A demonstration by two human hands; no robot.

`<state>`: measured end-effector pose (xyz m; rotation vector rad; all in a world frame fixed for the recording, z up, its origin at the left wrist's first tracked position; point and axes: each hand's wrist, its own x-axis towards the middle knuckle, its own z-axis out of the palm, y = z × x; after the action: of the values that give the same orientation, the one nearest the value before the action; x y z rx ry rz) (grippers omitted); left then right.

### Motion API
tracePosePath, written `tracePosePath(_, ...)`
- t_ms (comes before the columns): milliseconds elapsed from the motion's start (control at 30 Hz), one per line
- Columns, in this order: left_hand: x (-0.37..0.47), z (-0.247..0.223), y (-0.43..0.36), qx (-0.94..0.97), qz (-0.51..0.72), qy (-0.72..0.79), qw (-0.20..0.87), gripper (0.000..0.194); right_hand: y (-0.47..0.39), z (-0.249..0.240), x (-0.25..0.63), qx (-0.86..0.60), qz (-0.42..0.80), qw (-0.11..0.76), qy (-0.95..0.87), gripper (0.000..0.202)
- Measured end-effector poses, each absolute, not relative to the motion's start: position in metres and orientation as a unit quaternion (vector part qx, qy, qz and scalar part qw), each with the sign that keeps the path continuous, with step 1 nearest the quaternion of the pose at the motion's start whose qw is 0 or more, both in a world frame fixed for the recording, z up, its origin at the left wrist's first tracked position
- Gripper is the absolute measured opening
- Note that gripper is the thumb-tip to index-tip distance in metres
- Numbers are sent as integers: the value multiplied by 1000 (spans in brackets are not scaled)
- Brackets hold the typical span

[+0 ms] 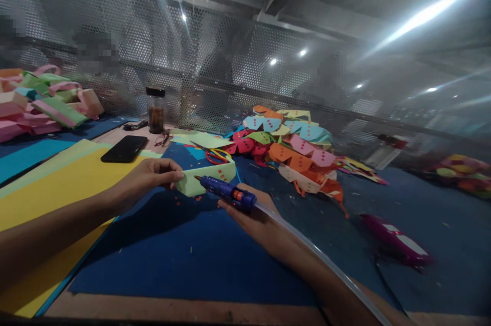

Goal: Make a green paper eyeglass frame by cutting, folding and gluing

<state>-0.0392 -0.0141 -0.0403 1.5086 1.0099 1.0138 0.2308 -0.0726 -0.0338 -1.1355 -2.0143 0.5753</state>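
Between the thumb and fingers of my left hand [159, 172] is the left end of a pale green paper strip [187, 183], cut and bent, with small red-orange dots towards its right end. My right hand [257, 216] is closed around a blue glue gun [226, 190]. A long clear glue stick [318, 252] runs out of the gun's back over my forearm. The gun's nozzle points left and overlaps the paper in view; whether it touches I cannot tell. Behind the strip lie scissors [218, 155] with red and yellow handles.
Dotted paper masks [303, 147] in many colours are heaped behind my right hand. A purple-and-white device [399, 241] lies to the right. On the left are yellow sheets [57, 188], a black phone [125, 148], a dark-lidded jar [156, 111] and folded paper pieces [57, 101]. Perforated metal panels [215, 60] stand behind.
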Motion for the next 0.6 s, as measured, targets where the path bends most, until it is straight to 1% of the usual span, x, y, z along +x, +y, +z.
tracePosePath(67, -40, -40, -13, 623, 423, 421, 506, 23, -72, -34, 230, -468, 253, 364, -765, 26)
tracePosePath(200, -42, -42, -8, 605, 438, 435, 503, 23, -72, -29, 229, -521, 280, 322, -739, 33)
tracePosePath(333, -46, -44, -3, 573, 459, 451, 508, 24, -69, -21, 236, -537, 313, 301, -723, 35)
tracePosePath(500, -49, -44, -2, 552, 478, 454, 511, 25, -61, -22, 262, -552, 366, 235, -711, 51)
tracePosePath(600, -49, -44, -1, 548, 477, 457, 513, 25, -61, -23, 277, -559, 378, 178, -717, 50)
